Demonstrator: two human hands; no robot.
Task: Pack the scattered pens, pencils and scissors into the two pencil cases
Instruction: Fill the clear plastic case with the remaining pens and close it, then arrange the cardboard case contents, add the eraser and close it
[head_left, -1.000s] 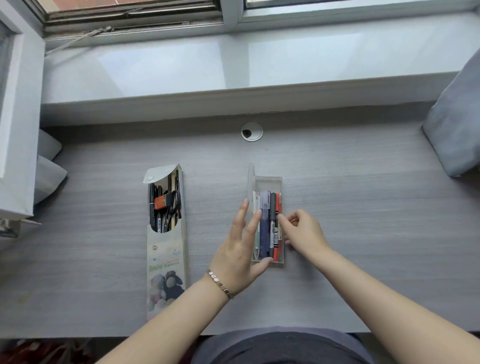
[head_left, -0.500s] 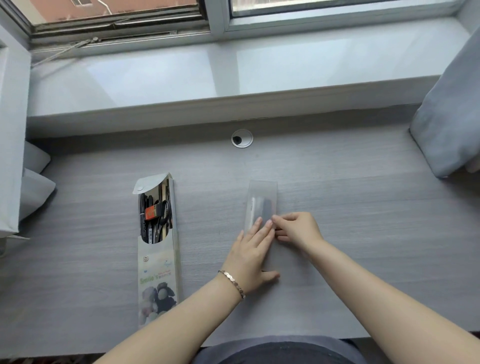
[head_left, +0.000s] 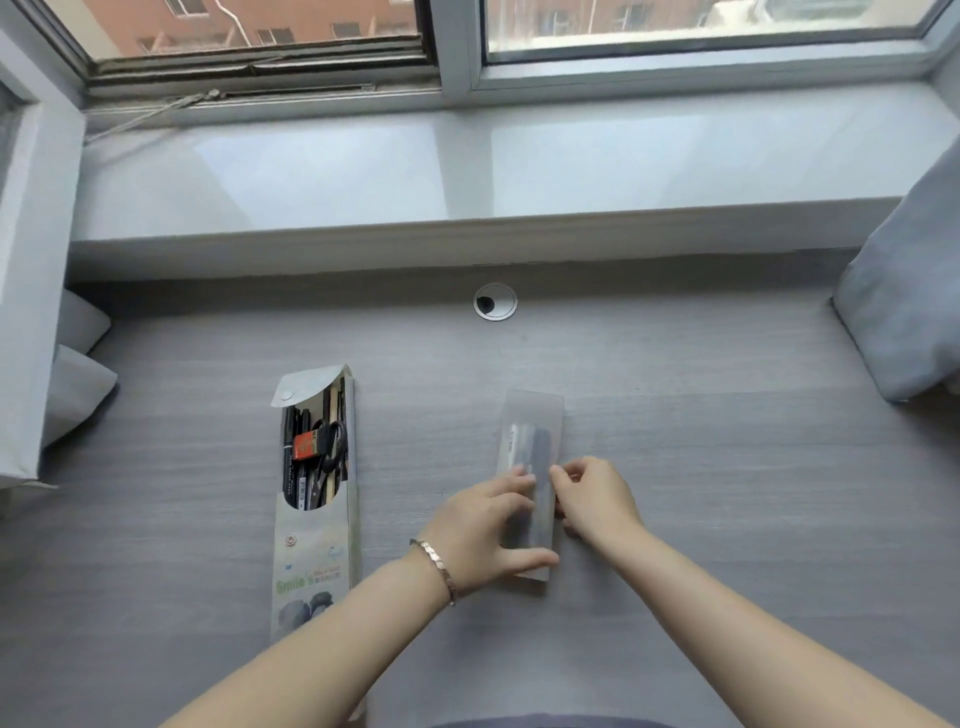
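Observation:
A frosted plastic pencil case (head_left: 532, 431) lies lengthwise on the grey desk with its lid down; dark pens show dimly through it. My left hand (head_left: 480, 530) grips its left side, thumb under the near end. My right hand (head_left: 592, 499) pinches its right edge, fingers curled. To the left lies a printed pouch case (head_left: 314, 551) with its flap (head_left: 306, 387) open; black pens, scissors (head_left: 332, 447) and a red-labelled item (head_left: 306, 446) stick out of its cut-out. No loose pens are on the desk.
A round cable grommet (head_left: 495, 301) sits at the desk's back edge, below a white windowsill (head_left: 467, 171). A grey cushion (head_left: 904, 312) leans at the right. White fabric (head_left: 78, 374) and an open window frame (head_left: 31, 260) crowd the left.
The clear case's lid was standing open a second ago and is now folded down over the pens. Both hands have shifted to clasp its sides. The camera has tilted up slightly.

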